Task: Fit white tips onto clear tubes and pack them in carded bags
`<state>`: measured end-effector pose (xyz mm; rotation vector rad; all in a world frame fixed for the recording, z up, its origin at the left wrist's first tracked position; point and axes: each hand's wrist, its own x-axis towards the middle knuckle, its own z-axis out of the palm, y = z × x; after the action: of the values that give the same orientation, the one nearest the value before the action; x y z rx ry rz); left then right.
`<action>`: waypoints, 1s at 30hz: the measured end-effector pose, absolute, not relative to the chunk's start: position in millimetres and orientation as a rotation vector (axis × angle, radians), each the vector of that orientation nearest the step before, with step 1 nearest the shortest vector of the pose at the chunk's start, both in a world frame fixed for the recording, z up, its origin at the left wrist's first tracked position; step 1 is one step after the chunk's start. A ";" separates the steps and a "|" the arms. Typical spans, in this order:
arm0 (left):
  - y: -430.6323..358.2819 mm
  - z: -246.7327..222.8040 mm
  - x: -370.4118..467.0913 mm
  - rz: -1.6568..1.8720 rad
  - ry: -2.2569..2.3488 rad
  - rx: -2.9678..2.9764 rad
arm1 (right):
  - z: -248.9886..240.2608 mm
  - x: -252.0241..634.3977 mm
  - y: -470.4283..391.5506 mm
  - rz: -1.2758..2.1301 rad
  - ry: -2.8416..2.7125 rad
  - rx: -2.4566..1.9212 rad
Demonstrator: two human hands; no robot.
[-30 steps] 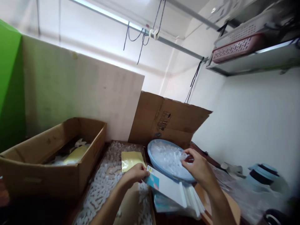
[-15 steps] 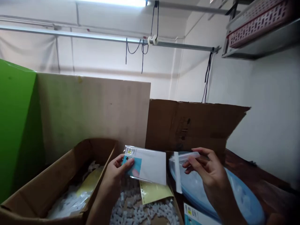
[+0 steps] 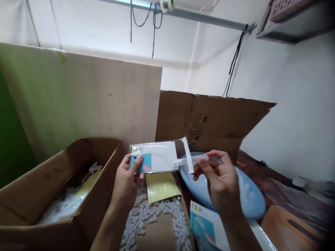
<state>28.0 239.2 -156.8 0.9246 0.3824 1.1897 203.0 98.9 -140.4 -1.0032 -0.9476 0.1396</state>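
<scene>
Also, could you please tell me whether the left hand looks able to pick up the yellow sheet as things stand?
Probably not without letting go first: the left hand holds the clear packet, though the yellow sheet looks close by and mostly uncovered.

Far left, a pale board (image 3: pixel 104 97) stands beside a brown cardboard sheet (image 3: pixel 222 122). Dark cords (image 3: pixel 237 50) hang from a metal bar (image 3: pixel 204 19); at far right, a pink basket (image 3: pixel 288 9) sits on a shelf (image 3: pixel 295 31).
</scene>
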 end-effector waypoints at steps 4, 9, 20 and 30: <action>221.8 -150.7 37.3 1.168 0.338 0.909 | -145.3 191.7 105.5 0.097 -0.936 -1.032; 210.0 -147.6 43.2 1.185 0.324 0.909 | -147.1 189.8 109.7 -0.018 -0.956 -1.162; 208.0 -147.1 43.1 1.189 0.296 0.933 | -156.4 195.3 109.2 0.264 -1.226 -1.244; 211.3 -147.9 40.1 1.180 0.309 0.964 | -152.6 190.9 109.4 0.332 -1.142 -1.240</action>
<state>40.1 211.3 -147.9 0.9643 0.3086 1.1803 190.9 109.4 -152.6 -1.2399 -1.1424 0.3321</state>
